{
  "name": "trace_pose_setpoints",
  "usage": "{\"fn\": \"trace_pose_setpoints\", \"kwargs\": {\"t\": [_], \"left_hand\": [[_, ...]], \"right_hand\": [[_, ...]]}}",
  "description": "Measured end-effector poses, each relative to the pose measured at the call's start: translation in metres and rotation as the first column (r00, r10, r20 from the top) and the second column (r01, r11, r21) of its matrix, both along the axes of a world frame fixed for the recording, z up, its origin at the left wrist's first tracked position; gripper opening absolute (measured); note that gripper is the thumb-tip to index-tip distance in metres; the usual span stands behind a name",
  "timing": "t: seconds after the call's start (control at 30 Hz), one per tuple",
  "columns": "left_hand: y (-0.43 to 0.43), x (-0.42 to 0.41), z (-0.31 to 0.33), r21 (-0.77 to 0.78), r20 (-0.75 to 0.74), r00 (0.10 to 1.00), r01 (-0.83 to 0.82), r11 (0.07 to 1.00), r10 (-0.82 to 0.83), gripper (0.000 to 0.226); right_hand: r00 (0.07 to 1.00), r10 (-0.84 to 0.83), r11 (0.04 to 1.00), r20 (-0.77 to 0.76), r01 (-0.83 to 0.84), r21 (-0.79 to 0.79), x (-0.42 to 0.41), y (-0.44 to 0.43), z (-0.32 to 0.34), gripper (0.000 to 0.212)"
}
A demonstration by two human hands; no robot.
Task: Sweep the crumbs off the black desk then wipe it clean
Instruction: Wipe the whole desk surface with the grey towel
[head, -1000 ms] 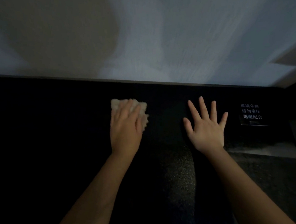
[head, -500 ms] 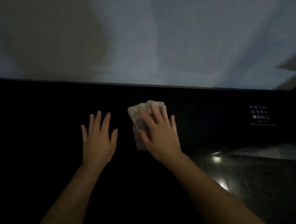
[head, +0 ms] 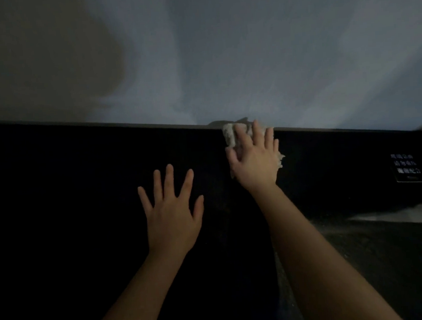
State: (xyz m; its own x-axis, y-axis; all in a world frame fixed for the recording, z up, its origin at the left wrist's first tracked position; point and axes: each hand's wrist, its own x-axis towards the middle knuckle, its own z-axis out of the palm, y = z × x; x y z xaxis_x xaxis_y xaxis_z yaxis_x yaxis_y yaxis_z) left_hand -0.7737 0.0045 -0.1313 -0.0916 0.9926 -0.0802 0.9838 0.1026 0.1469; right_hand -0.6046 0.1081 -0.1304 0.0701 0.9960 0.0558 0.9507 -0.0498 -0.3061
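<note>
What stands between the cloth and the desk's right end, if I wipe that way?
Only a small black sign with white lettering, on the black desk far to the right. The right hand presses the cloth at the far edge by the wall; nothing else shows between them, though the surface is dark.

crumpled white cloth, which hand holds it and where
Right hand presses flat on the crumpled white cloth middle, no grip; left hand holds nothing.

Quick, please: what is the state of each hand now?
Left hand: open, spread flat on the black desk, holding nothing.
Right hand: open, pressing the crumpled white cloth against the desk's far edge.
</note>
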Motion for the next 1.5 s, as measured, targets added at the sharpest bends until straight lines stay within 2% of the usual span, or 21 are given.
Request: {"fn": "trace_pose_setpoints", "kwargs": {"t": [0.1,0.17,0.23,0.3,0.4,0.47,0.53,0.63,0.7,0.73,0.8,0.87,0.9,0.97,1.1,1.17,1.23,1.37,1.43,1.5], "left_hand": [[0.001,0.001,0.0,-0.015,-0.004,1.0,-0.006,1.0,0.006,0.061],[0.0,0.001,0.0,-0.004,0.01,1.0,-0.007,1.0,0.007,0.06],[0.0,0.001,0.003,-0.016,0.012,1.0,-0.003,1.0,0.003,0.06],[0.0,0.001,0.003,-0.035,0.0,1.0,-0.01,0.999,0.01,0.059],[0.001,0.002,0.005,-0.027,0.007,1.0,-0.011,1.0,0.011,0.059],[0.001,0.002,0.004,-0.029,0.01,1.0,-0.012,0.999,0.012,0.059],[0.0,0.001,0.004,-0.018,0.009,1.0,-0.007,1.0,0.007,0.059],[-0.002,0.001,0.006,-0.018,0.015,1.0,0.002,1.0,-0.001,0.058],[-0.001,0.001,0.007,-0.045,-0.004,1.0,-0.009,0.999,0.008,0.058],[-0.001,0.001,0.006,-0.055,-0.018,1.0,-0.012,0.998,0.011,0.058],[-0.001,0.002,0.007,-0.051,-0.028,0.999,-0.016,0.999,0.014,0.058],[-0.001,0.002,0.006,-0.047,-0.028,0.999,-0.02,0.999,0.019,0.058],[-0.001,0.003,0.006,-0.046,-0.03,0.999,-0.022,0.999,0.021,0.058],[-0.001,0.003,0.006,-0.046,-0.029,0.999,-0.023,0.999,0.021,0.057],[-0.002,0.003,0.009,-0.038,-0.019,1.0,-0.019,0.999,0.019,0.057],[-0.002,0.003,0.01,-0.036,-0.012,1.0,-0.019,0.999,0.019,0.057],[-0.003,0.003,0.011,-0.039,0.009,1.0,-0.013,0.999,0.013,0.057],[-0.001,-0.001,0.018,-0.082,0.046,0.999,0.016,0.996,-0.012,0.057],[-0.004,-0.004,0.022,-0.102,0.075,0.997,0.026,0.994,-0.018,0.057],[-0.015,-0.005,0.025,-0.11,0.067,0.998,0.028,0.994,-0.02,0.058]], "right_hand": [[0.972,0.222,0.974,-0.08,-0.219,0.053,-0.003,-0.014,0.002,0.05],[0.904,0.387,0.922,-0.18,-0.383,0.056,0.004,-0.041,0.003,0.053],[0.858,0.46,0.885,-0.227,-0.463,0.043,0.022,-0.069,0.002,0.055],[0.876,0.43,0.901,-0.218,-0.431,0.044,0.042,-0.072,-0.001,0.055],[0.954,0.221,0.975,-0.203,-0.216,0.046,0.043,-0.04,0.001,0.054],[0.971,0.118,0.993,-0.208,-0.115,0.03,0.026,-0.026,0.002,0.052],[0.954,0.187,0.982,-0.234,-0.185,0.03,0.014,-0.04,0.0,0.053],[0.871,0.404,0.908,-0.278,-0.418,0.012,0.021,-0.098,0.002,0.054],[0.88,0.406,0.911,-0.249,-0.412,0.028,0.043,-0.129,0.004,0.053],[0.915,0.351,0.936,-0.2,-0.347,0.056,0.057,-0.136,0.006,0.053],[0.986,0.139,0.988,-0.091,-0.133,0.075,0.075,-0.131,0.011,0.05],[0.995,-0.062,0.996,-0.078,0.066,0.057,0.072,-0.108,0.01,0.048],[0.989,-0.106,0.993,-0.101,0.111,0.048,0.064,-0.096,0.008,0.05],[0.988,-0.071,0.996,-0.138,0.077,0.038,0.041,-0.085,0.004,0.055],[0.944,0.276,0.96,-0.181,-0.28,0.001,0.022,-0.131,0.004,0.061],[0.912,0.341,0.936,-0.227,-0.351,-0.004,0.036,-0.162,0.006,0.059],[0.933,0.276,0.96,-0.232,-0.279,0.018,0.054,-0.171,0.006,0.057],[0.974,-0.052,0.998,-0.221,0.055,0.006,0.044,-0.127,0.005,0.054],[0.975,-0.024,0.999,-0.221,0.031,0.027,0.024,-0.117,0.002,0.055],[0.959,0.158,0.987,-0.235,-0.159,0.017,0.014,-0.135,0.0,0.056]]}}
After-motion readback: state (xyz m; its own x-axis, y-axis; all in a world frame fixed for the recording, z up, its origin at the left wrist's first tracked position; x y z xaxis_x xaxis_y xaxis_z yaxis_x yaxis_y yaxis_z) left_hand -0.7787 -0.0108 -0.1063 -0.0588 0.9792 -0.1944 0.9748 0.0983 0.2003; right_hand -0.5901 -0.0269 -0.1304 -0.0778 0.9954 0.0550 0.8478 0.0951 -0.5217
